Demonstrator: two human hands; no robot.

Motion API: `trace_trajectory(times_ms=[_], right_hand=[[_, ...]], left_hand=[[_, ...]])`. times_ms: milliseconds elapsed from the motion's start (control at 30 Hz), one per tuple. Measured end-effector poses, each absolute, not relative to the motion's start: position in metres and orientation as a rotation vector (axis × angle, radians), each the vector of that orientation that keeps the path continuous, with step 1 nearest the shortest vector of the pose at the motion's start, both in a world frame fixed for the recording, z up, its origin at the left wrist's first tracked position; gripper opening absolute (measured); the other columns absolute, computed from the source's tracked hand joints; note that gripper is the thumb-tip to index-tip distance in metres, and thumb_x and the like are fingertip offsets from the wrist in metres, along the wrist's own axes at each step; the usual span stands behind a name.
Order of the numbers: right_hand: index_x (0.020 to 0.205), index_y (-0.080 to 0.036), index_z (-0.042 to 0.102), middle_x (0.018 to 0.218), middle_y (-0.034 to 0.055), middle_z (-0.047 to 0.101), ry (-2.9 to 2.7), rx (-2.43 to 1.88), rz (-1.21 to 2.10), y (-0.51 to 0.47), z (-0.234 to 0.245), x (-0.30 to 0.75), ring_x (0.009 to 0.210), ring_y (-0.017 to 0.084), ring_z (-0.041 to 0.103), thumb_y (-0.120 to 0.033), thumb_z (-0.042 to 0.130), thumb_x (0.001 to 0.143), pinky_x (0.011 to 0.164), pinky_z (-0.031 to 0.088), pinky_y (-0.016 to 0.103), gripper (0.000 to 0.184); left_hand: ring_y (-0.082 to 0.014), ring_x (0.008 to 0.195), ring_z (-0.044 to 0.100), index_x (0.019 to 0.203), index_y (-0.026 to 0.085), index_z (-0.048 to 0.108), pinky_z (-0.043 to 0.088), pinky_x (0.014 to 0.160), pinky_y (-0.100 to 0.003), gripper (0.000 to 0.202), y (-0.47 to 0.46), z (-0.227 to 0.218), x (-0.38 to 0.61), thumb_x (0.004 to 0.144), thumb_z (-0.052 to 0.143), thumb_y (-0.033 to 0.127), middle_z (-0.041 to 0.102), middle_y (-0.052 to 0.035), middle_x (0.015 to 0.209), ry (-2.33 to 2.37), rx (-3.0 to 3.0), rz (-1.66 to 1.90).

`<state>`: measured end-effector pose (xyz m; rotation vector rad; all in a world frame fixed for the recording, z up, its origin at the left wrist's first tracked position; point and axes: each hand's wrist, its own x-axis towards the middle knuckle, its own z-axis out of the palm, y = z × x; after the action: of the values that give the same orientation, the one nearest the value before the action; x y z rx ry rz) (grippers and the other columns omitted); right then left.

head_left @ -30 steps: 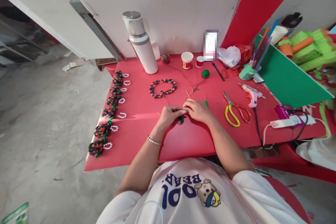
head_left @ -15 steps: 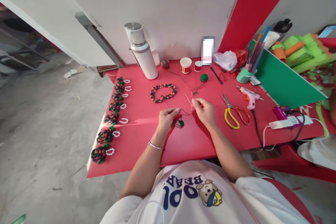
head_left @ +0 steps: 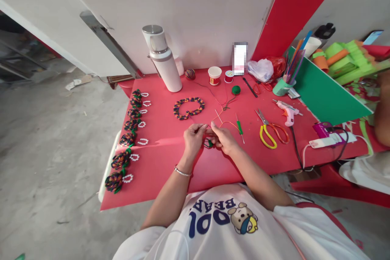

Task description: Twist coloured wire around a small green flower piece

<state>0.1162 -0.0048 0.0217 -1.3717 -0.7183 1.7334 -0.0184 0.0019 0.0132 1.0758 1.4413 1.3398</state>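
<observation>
My left hand is closed in a pinch on a thin strand of yarn. Close beside it, my right hand has its fingers bent toward the left fingertips, its thumb raised, apparently on the same strand. A small green yarn piece shows between and below the hands. Beyond them lies a braided ring of dark multicolored yarn, a strand running from it toward my left hand. A thin pale needle-like stick is just past my right thumb. To the right rests a green-handled crochet hook.
Yarn roses with white bead loops line the left edge. At the back stand a thermos, paper cup, thread spool and green yarn ball. Scissors, a glue gun and a power strip lie right.
My right hand has moved left and toward me, up to my left hand. The crochet hook, hidden behind it before, now shows. The view has shifted slightly.
</observation>
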Motion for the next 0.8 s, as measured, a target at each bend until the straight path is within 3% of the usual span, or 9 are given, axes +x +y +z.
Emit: trace_trajectory(times_ms=[100,233,333,433,533,633,800], right_hand=[[0.076,-0.016,0.073,0.064,0.0055,0.068,-0.703,-1.338,1.764,-0.001,0.023,0.113,0.041,0.007,0.045,-0.072,0.081,0.070,0.034,0.015,0.020,0.058],[0.084,-0.017,0.075,0.048,-0.0058,0.053,-0.646,-1.200,1.718,0.000,0.020,0.109,0.040,0.006,0.038,-0.063,0.091,0.058,0.036,0.015,0.019,0.055],[0.095,-0.019,0.079,0.048,-0.0093,0.048,-0.586,-1.118,1.650,0.001,0.017,0.107,0.041,0.005,0.033,-0.057,0.092,0.055,0.038,0.016,0.020,0.056],[0.090,-0.019,0.080,0.048,-0.0087,0.048,-0.575,-1.140,1.616,0.002,0.015,0.108,0.042,0.005,0.031,-0.056,0.092,0.055,0.038,0.017,0.021,0.052],[0.090,-0.020,0.080,0.050,-0.0066,0.052,-0.592,-1.146,1.566,0.002,0.013,0.108,0.043,0.006,0.034,-0.060,0.090,0.057,0.039,0.019,0.022,0.054],[0.095,-0.020,0.080,0.059,-0.0025,0.062,-0.632,-1.129,1.564,0.001,0.011,0.108,0.045,0.007,0.038,-0.065,0.085,0.064,0.039,0.021,0.022,0.055],[0.103,-0.023,0.078,0.090,0.0010,0.076,-0.674,-1.113,1.493,-0.002,0.008,0.107,0.051,0.006,0.043,-0.046,0.088,0.062,0.043,0.031,0.023,0.048]], left_hand=[[-0.0166,0.071,0.063,0.068,0.021,0.076,0.049,0.068,-0.027,0.012,0.001,0.014,-0.017,0.075,0.082,0.029,0.069,-0.0026,0.071,1.455,1.119,1.376],[-0.0175,0.083,0.066,0.069,0.020,0.075,0.052,0.071,-0.026,0.017,0.000,0.011,-0.013,0.071,0.086,0.033,0.070,-0.0039,0.082,1.394,1.049,1.419],[-0.0154,0.070,0.064,0.079,0.017,0.077,0.051,0.061,-0.025,0.031,-0.001,0.009,-0.010,0.070,0.088,0.045,0.069,-0.0028,0.073,1.296,0.878,1.308],[-0.0111,0.051,0.054,0.085,0.014,0.076,0.042,0.047,-0.023,0.048,-0.003,0.009,-0.007,0.068,0.087,0.057,0.059,0.0022,0.056,1.221,0.757,1.197],[-0.0094,0.044,0.049,0.086,0.013,0.075,0.038,0.042,-0.022,0.056,-0.004,0.010,-0.006,0.064,0.088,0.063,0.054,0.0049,0.050,1.179,0.713,1.181],[-0.0115,0.050,0.057,0.085,0.013,0.074,0.045,0.047,-0.023,0.056,-0.002,0.007,-0.006,0.062,0.089,0.062,0.061,0.0022,0.057,1.190,0.703,1.223],[-0.0124,0.059,0.063,0.083,0.013,0.075,0.050,0.053,-0.024,0.051,0.001,0.001,-0.007,0.061,0.091,0.056,0.071,-0.0031,0.070,1.233,0.696,1.288]])
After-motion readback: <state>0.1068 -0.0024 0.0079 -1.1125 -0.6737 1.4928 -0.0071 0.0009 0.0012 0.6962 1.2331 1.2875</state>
